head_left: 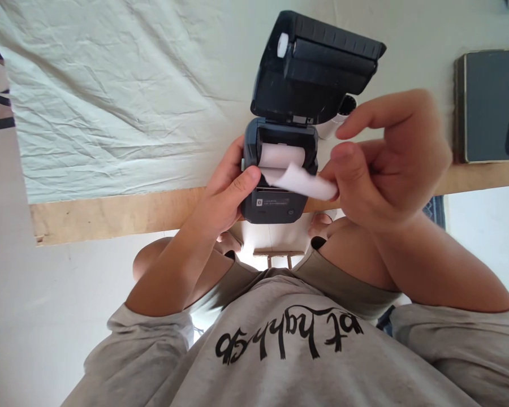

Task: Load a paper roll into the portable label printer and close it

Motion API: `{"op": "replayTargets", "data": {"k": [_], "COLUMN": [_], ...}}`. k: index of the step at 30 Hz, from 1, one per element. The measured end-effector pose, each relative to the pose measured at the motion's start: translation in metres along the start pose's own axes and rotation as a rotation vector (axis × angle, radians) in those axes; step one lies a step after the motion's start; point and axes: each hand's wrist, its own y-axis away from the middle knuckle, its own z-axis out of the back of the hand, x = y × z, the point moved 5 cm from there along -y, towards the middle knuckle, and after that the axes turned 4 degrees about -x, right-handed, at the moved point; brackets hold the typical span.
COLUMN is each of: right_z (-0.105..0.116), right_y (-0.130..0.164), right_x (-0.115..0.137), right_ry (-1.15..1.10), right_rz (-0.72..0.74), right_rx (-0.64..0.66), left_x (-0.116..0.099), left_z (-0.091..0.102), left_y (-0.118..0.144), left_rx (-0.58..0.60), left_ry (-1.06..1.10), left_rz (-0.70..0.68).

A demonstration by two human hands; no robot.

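Printer [275, 186] lid [318, 62] up, paper roll [281, 154] seated in bay between the hands at counter [110, 212] edge; left hand [224, 198] clasps printer body, right hand [385, 164] pinches paper strip [305, 182] pulled loose; lid not yet closed, phone [487, 104] beyond right hand.

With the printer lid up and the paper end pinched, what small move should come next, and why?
Probably draw the paper strip a little further out over the front edge of the printer. The lid stands open, the roll sits in its bay, the left hand steadies the body, and the right hand pinches the loose end, which so far only just passes that edge.
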Motion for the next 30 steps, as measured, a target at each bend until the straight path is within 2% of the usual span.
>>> {"op": "replayTargets", "data": {"k": [3,6,10,13,18,22,28,30], "right_z": [0.001,-0.005,-0.011,-0.013,-0.013,-0.010,-0.001,0.006], "right_y": [-0.002,-0.004,-0.003,-0.001,-0.004,-0.007,-0.009,-0.009], "right_x": [0.009,0.016,0.020,0.023,0.016,0.011,0.025,0.026], "right_ry": [0.156,0.344,0.664,0.771,0.677,0.422,0.254,0.124], "right_rz": [0.195,0.352,0.306,0.261,0.199,0.184,0.163,0.147], "right_rx": [-0.086,-0.081,0.003,0.096,0.212,0.229,0.292,0.310], "left_x": [-0.001,-0.001,0.003,0.005,0.006,0.002,0.000,0.001], "left_z": [0.001,0.001,0.000,0.001,0.000,-0.001,-0.004,-0.002], "left_y": [0.002,0.003,0.000,-0.003,-0.005,-0.002,-0.001,-0.003], "left_rx": [0.000,0.045,0.149,0.162,0.179,0.087,0.069,0.058], "left_ry": [-0.038,-0.094,-0.144,-0.119,-0.139,-0.095,-0.022,0.017], "left_rz": [0.001,-0.027,-0.075,-0.121,-0.114,-0.030,0.054,0.057]}}
